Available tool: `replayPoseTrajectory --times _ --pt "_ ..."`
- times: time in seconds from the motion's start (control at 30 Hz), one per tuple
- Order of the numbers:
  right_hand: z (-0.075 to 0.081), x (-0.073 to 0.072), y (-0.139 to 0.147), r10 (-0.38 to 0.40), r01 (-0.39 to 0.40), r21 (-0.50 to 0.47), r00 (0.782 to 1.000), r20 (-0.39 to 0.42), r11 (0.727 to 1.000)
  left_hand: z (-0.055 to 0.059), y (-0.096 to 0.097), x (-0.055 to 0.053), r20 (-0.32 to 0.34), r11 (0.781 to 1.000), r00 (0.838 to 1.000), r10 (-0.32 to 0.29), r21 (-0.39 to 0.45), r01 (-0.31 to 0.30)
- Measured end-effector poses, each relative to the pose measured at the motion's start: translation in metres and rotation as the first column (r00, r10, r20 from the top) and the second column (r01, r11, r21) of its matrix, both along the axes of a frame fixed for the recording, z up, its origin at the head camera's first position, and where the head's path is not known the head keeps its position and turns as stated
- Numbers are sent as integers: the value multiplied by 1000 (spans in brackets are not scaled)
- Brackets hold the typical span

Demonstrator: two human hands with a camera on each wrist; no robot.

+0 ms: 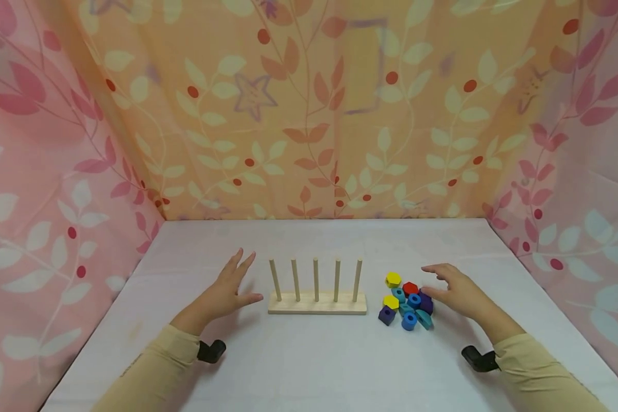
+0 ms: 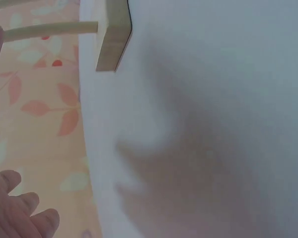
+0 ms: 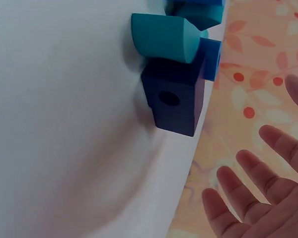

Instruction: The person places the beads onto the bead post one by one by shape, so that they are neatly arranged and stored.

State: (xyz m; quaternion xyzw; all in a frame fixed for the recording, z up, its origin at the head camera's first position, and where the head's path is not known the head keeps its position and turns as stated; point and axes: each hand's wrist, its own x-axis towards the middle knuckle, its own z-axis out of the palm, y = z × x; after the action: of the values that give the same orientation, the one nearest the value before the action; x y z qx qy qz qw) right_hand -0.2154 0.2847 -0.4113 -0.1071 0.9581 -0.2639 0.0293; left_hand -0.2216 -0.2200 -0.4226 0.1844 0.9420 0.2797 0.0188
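Note:
A wooden peg stand (image 1: 316,307) with several upright bare pegs sits mid-table. Left of it hovers my left hand (image 1: 225,294), fingers spread, holding nothing; the left wrist view shows its fingertips (image 2: 44,220) and one end of the stand's base (image 2: 115,39). To the stand's right lies a loose pile of beads: yellow hexagons (image 1: 391,302), a red hexagon (image 1: 410,288), blue cylinders (image 1: 409,321), teal pieces (image 1: 423,319) and purple blocks (image 1: 387,315). My right hand (image 1: 457,290) is just right of the pile, fingers extended and holding nothing. Close by in the right wrist view is a purple block (image 3: 176,94) with a hole.
A white cloth (image 1: 314,366) covers the table. Patterned orange fabric (image 1: 309,114) hangs along the back, with pink floral fabric (image 1: 46,189) at both sides. Black wrist devices (image 1: 212,351) are strapped under both sleeves.

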Motion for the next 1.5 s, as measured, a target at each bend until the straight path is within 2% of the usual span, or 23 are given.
replayPoseTrajectory --times 0.27,0.4,0.47,0.57,0.73,1.0,1.17,1.5 --pt "-13 -2 -2 7 -6 -55 1000 8 998 -12 12 -4 65 992 996 -58 116 50" --pt "-18 -2 -3 0 4 -76 999 47 997 -20 16 -7 128 980 989 -68 196 42" --pt "-19 -2 -4 -11 17 -84 998 65 996 -25 18 -9 168 966 983 -75 256 29" --pt "-21 -2 -6 3 3 -89 998 65 996 -31 20 -11 220 953 972 -77 303 7" --pt "-27 -5 -9 15 -12 -69 999 42 998 -35 23 -13 253 949 964 -84 315 0" --pt "-31 -8 -11 15 -13 -36 998 65 999 -45 25 -16 218 955 973 -77 297 9" --pt "-30 -9 -13 19 -17 -18 997 75 1000 -49 26 -16 202 957 975 -93 287 32" --pt "-24 -7 -13 26 -23 -35 997 77 999 -46 30 -15 229 962 973 -32 272 -32"
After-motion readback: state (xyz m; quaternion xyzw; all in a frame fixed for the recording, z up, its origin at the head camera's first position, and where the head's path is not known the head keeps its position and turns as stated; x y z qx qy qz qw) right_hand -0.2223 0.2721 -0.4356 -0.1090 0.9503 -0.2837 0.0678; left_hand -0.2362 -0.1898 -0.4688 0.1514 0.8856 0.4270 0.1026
